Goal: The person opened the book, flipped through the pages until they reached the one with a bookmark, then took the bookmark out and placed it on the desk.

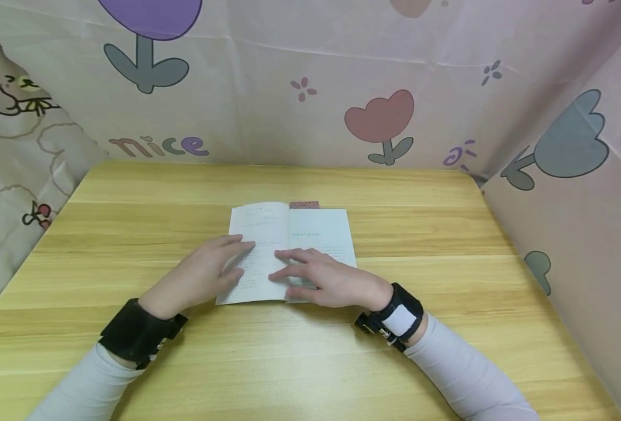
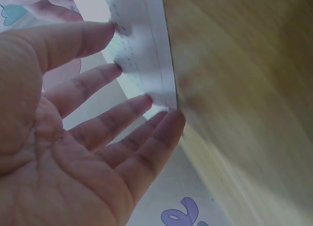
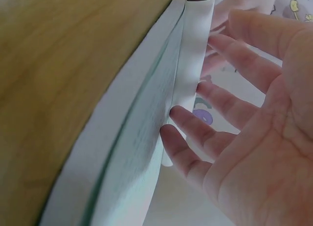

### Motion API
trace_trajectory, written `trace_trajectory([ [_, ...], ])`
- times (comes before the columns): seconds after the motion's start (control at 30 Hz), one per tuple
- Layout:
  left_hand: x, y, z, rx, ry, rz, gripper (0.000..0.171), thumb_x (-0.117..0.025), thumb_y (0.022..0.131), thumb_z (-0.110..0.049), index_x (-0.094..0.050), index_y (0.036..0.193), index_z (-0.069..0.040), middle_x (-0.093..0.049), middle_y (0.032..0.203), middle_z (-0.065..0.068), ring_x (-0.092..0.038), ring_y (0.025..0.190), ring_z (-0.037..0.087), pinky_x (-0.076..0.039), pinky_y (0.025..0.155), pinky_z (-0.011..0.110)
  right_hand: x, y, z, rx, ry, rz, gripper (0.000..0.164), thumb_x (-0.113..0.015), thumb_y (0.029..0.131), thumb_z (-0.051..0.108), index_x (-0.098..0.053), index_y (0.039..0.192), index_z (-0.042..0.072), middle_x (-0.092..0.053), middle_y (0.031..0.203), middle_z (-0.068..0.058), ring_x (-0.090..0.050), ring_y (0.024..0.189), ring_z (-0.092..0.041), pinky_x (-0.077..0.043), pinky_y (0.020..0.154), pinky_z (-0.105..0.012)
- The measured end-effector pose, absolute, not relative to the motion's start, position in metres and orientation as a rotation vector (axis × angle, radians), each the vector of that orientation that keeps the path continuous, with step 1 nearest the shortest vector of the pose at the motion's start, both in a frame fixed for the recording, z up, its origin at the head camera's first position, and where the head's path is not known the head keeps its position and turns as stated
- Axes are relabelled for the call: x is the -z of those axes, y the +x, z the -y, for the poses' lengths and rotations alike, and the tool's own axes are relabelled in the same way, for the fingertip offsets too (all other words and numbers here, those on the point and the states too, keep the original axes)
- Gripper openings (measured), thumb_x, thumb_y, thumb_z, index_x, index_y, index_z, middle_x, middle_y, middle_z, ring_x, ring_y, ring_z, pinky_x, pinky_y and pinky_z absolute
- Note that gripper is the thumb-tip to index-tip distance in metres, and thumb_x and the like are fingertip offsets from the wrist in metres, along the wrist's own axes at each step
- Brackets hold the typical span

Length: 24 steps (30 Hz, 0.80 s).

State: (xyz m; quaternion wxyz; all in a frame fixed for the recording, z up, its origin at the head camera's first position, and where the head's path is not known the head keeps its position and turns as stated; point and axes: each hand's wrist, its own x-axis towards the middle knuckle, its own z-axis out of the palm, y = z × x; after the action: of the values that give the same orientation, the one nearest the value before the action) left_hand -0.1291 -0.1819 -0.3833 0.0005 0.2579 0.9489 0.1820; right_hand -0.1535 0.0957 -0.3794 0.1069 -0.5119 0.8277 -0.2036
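An open book (image 1: 260, 225) with printed white pages lies on the wooden table, spread into a left and a right page. Across the left page's outer edge lies my left hand (image 1: 205, 275), fingers spread and fairly straight, tips touching the paper. My right hand (image 1: 334, 280) reaches over the right page, its fingertips at the middle fold and on the left page. In the left wrist view the fingertips (image 2: 149, 101) meet the page surface. The right wrist view shows the right hand (image 3: 259, 118) with extended fingers against the page near the fold. Neither hand grips anything.
A dark reddish strip (image 1: 304, 204) sticks out past the book's far edge. The wooden table (image 1: 310, 362) extends around the book. Patterned cloth (image 1: 258, 88) hangs along the table's far and side edges. Each wrist wears a black strap (image 1: 137, 330) with a small device.
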Motion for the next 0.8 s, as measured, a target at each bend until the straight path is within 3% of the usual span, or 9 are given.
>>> trace_trajectory([
  [0.37, 0.382, -0.129, 0.18, -0.552, 0.795, -2.948, 0.052, -0.064, 0.091, -0.02, -0.052, 0.14, -0.005, -0.046, 0.138, 0.021, -0.043, 0.125, 0.037, -0.038, 0.098, 0.053, 0.366, -0.179, -0.124, 0.616, -1.307, -2.644, 0.042, -0.054, 0.098, 0.034, -0.057, 0.135, 0.014, -0.043, 0.143, -0.011, -0.036, 0.13, -0.02, -0.031, 0.105, -0.036],
  [0.8, 0.383, -0.128, 0.181, -0.556, 0.776, -2.949, 0.052, -0.065, 0.091, -0.02, -0.052, 0.139, -0.005, -0.046, 0.138, 0.022, -0.043, 0.125, 0.037, -0.039, 0.098, 0.052, 0.38, -0.222, -0.166, 0.504, -0.824, -2.884, 0.055, -0.062, 0.094, 0.035, -0.052, 0.14, 0.006, -0.042, 0.142, -0.016, -0.042, 0.124, -0.03, -0.037, 0.101, -0.043],
])
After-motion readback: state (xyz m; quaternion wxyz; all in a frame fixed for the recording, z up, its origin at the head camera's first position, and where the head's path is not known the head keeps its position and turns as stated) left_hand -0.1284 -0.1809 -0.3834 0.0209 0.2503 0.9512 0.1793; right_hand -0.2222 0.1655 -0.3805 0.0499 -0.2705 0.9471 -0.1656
